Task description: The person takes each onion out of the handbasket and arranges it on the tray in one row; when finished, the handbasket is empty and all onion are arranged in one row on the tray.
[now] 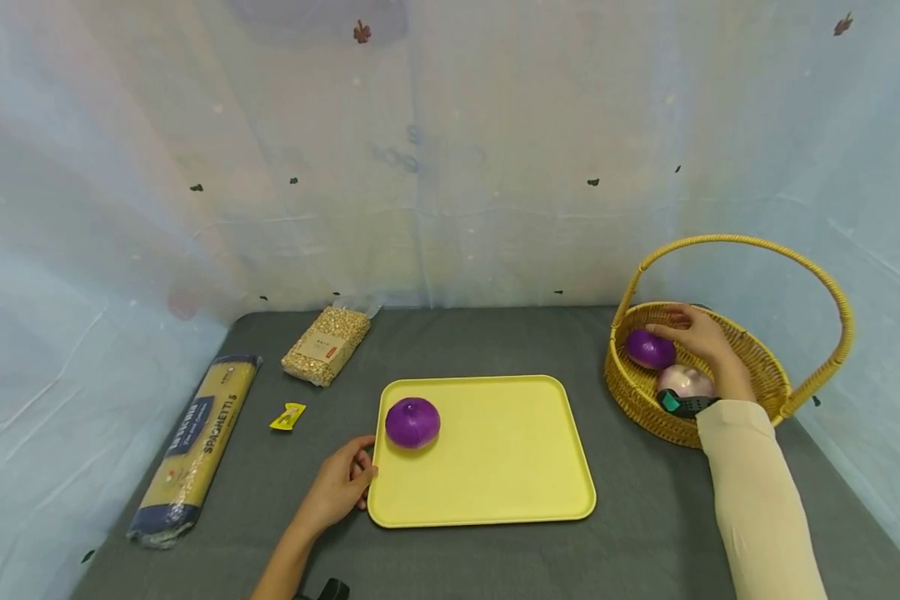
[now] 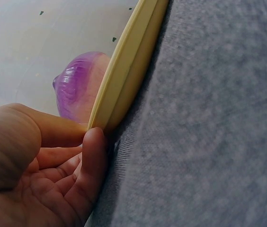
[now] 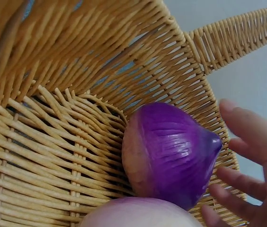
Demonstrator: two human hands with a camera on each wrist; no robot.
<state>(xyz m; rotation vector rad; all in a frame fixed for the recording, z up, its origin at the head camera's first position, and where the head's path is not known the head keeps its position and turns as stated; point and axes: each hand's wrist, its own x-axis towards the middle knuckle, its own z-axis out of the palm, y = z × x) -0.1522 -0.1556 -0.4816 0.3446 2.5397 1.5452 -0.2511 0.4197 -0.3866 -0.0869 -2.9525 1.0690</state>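
My left hand (image 1: 339, 481) pinches the left rim of a yellow tray (image 1: 495, 450) between thumb and finger, as the left wrist view shows too. On the tray, near that rim, sits a purple onion (image 1: 412, 422). My right hand (image 1: 696, 333) is inside a wicker basket (image 1: 645, 408) at the right, fingers loosely spread. Just beside those fingers lies a second purple onion (image 3: 171, 151); in the right wrist view a small gap shows between them. A paler pinkish onion (image 1: 684, 382) rests against it in the basket, partly hidden by my wrist.
At the left lie a long spaghetti pack (image 1: 198, 450), a small yellow wrapped packet (image 1: 288, 417) and a clear bag of grains or beans (image 1: 327, 343). The basket's tall handle (image 1: 817, 267) arches over its opening. A pale curtain (image 1: 450, 167) hangs behind the grey table (image 1: 480, 558).
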